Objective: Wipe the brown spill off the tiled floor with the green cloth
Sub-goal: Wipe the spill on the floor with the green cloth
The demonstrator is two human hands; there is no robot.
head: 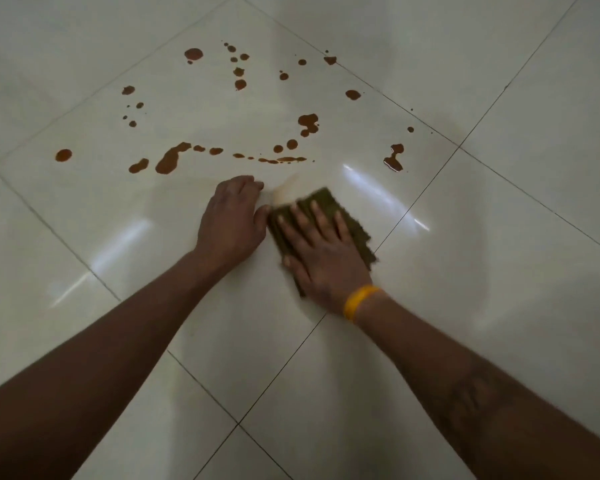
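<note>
The brown spill (169,160) lies as several drops and puddles scattered over one large white floor tile (187,109), beyond both hands. My right hand (321,251) presses flat, fingers spread, on the olive-green cloth (328,202), which lies on the tile just below the spill. The cloth looks blurred. A pale smear (284,191) shows at the cloth's upper left. My left hand (234,216) rests on the tile beside the cloth with fingers curled under, its thumb touching the cloth's left edge.
Glossy white tiles with dark grout lines (426,188) run all around, with light reflections (381,195) on them. A yellow band (359,301) is on my right wrist.
</note>
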